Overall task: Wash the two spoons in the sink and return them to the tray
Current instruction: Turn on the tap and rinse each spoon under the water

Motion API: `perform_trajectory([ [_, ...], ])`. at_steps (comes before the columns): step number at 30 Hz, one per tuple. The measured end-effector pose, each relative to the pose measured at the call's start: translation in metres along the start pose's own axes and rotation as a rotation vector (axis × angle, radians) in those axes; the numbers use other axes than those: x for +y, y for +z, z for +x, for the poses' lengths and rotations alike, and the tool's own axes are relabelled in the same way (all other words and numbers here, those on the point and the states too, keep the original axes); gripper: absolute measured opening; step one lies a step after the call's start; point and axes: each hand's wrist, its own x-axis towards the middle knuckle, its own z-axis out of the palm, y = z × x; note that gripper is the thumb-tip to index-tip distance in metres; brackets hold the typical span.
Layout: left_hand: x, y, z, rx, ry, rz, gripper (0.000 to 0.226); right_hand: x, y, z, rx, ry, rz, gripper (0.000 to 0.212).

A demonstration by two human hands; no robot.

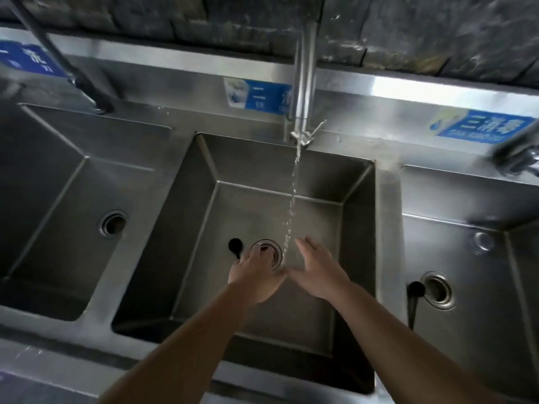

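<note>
Blue label (pixel 482 125) on sink backsplash (pixel 408 91) reads "三消毒"; other labels blurred.

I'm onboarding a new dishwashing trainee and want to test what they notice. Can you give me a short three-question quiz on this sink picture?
1. True or false: water is running from the tap into the middle basin.
2. How many basins are in view? A) one B) two C) three
3. Fill in: the black spoon sticking out past the left hand lies beside the basin's ____.

Key
1. True; the stream falls just left of the right hand, which is spread open.
2. C
3. Drain. A second black spoon lies in the right basin.
</note>
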Motion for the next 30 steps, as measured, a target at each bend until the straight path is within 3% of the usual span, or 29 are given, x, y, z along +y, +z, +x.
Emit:
perform_trajectory([
  [4,-0.054,0.016,0.024,-0.119,-0.058,-0.006,0.070,-0.026,0.034,0.038,0.015,0.098,0.087,0.059],
  [11,-0.121,0.054,0.089,-0.233,-0.207,-0.262,0.031,-0.026,0.107,0.112,-0.083,0.251,0.133,0.054],
  [14,-0.139,0.073,0.119,-0.263,-0.331,-0.462,0.030,-0.021,0.146,0.137,-0.187,0.258,0.057,0.055],
  [20,-0.157,0.105,0.154,-0.073,-0.487,-0.536,0.047,-0.023,0.209,0.170,-0.192,0.196,0.150,0.018],
  [24,-0.159,0.118,0.155,-0.037,-0.445,-0.561,0.013,-0.029,0.229,0.178,-0.145,0.209,0.222,0.003],
  [30,-0.157,0.118,0.145,-0.189,-0.348,-0.673,0.013,-0.022,0.215,0.160,-0.161,0.228,0.334,0.024],
])
